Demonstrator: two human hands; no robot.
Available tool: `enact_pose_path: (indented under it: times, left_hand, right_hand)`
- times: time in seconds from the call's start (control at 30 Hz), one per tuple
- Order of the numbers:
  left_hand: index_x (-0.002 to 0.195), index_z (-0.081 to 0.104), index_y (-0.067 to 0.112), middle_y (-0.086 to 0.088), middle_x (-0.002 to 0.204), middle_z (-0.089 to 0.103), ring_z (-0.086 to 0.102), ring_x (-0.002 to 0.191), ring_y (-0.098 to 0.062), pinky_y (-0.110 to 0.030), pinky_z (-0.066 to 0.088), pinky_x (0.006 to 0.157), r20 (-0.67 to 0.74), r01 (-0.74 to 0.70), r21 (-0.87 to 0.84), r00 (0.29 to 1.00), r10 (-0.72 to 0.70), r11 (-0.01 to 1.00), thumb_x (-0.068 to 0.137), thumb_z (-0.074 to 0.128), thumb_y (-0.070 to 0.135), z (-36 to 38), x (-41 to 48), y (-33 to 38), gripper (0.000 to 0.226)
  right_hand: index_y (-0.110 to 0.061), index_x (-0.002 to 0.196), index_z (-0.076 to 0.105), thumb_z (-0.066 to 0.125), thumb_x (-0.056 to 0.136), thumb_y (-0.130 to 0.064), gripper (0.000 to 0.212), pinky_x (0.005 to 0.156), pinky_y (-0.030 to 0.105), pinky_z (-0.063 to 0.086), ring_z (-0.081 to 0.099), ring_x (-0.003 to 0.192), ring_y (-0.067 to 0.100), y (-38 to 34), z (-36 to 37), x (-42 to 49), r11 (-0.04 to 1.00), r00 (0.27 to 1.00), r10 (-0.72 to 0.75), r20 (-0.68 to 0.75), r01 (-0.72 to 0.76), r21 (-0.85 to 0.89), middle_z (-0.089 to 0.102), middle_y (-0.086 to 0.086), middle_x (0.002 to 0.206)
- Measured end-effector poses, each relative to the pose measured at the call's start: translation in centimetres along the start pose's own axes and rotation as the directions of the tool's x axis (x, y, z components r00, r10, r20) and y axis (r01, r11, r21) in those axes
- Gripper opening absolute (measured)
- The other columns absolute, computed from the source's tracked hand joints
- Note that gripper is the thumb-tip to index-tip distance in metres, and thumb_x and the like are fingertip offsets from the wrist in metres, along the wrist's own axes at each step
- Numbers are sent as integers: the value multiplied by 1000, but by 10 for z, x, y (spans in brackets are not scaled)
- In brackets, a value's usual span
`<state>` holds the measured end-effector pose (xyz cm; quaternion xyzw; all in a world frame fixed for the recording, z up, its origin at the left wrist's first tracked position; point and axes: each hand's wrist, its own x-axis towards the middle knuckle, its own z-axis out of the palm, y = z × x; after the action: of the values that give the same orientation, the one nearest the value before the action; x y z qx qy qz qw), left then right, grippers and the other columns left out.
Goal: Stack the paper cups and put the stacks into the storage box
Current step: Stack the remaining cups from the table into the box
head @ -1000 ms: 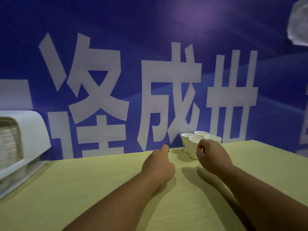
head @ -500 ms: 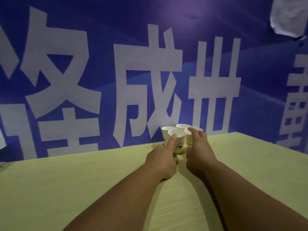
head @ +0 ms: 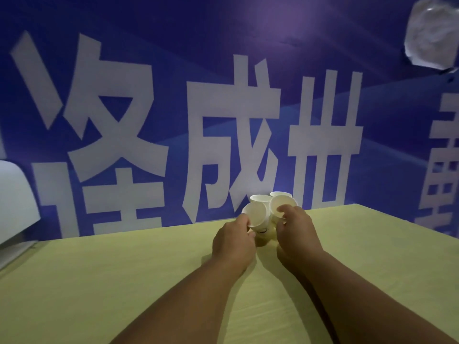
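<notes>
Several white paper cups cluster at the far edge of the yellow-green table point(head: 124, 281), against the blue wall. My left hand point(head: 233, 240) grips the front-left cup point(head: 255, 216), which is tilted with its mouth toward me. My right hand point(head: 295, 229) pinches the rim of the front-right cup point(head: 282, 206), also tipped toward me. Two more cups point(head: 260, 197) stand upright behind them. The white storage box point(head: 15, 202) shows partly at the left edge.
A blue banner with large white characters point(head: 223, 145) rises directly behind the table. A crumpled white patch point(head: 432, 33) hangs at the upper right. The table's right edge runs diagonally past my right forearm.
Both hands have closed on the two front cups and tipped them toward me. The view swung left, bringing the white box back into sight.
</notes>
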<state>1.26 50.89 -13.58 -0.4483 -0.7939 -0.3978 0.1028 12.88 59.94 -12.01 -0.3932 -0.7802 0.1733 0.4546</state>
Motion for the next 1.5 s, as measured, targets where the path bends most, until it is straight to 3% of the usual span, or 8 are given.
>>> enact_pose_path:
  times: [0.17,0.37,0.67,1.03,1.13,1.27,1.37,1.5]
  left_hand:
    - [103,57,31,12,91,61,59,79,-7,-27,56,72,-108,19,57,994,-12,998,102,58,38,-43,-16,-24,6]
    - [86,48,35,16,77,55,54,68,-3,-21,41,55,-182,54,103,983,-35,993,105,49,40,-105,-40,-74,20]
    - [96,46,40,18,88,55,57,73,-2,-17,51,61,-257,81,177,966,-33,981,104,47,47,-208,-70,-155,11]
    - [89,45,34,12,86,58,52,72,-3,-29,47,59,-370,103,234,929,-10,967,105,43,43,-307,-97,-241,18]
    - [92,47,34,13,88,59,54,70,-8,-29,49,57,-395,20,285,914,98,958,105,44,44,-326,-101,-248,16]
    - [93,54,25,9,79,58,52,63,-14,-27,45,49,-512,-129,286,817,265,950,102,46,37,-358,-107,-249,17]
    - [94,57,21,7,79,58,53,64,-13,-25,42,49,-618,-146,253,737,276,956,102,50,33,-379,-110,-250,16]
    - [99,60,14,0,87,63,59,73,-16,-26,50,54,-726,-134,236,634,266,962,105,49,29,-408,-107,-259,19]
  right_hand:
    - [-17,115,68,64,94,-20,21,90,27,48,53,90,8,-37,-3,-15,985,987,-163,0,163,-51,65,-1,116]
    - [-23,115,67,62,95,-28,21,82,22,40,52,88,7,-97,21,-46,977,977,-213,-16,214,20,66,-6,113]
    - [-20,116,66,63,94,-28,24,65,12,34,50,83,7,-195,80,-90,959,963,-265,49,258,119,64,-4,108]
    - [-20,117,64,61,96,-28,23,76,18,46,51,90,8,-316,140,-141,901,924,-373,86,339,270,54,-8,105]
    - [-21,115,64,61,96,-28,21,79,20,50,54,90,10,-339,149,-150,891,923,-379,67,345,296,56,-7,106]
    - [-22,108,64,58,97,-29,15,71,12,40,53,82,8,-368,157,-151,865,918,-398,-10,378,331,53,-8,99]
    - [-21,101,61,56,97,-28,9,65,9,32,47,75,3,-398,157,-148,834,911,-406,-77,403,377,49,-7,94]
    - [-29,96,55,57,97,-27,3,65,11,39,48,77,3,-440,156,-147,756,921,-370,-120,373,537,45,-11,94]
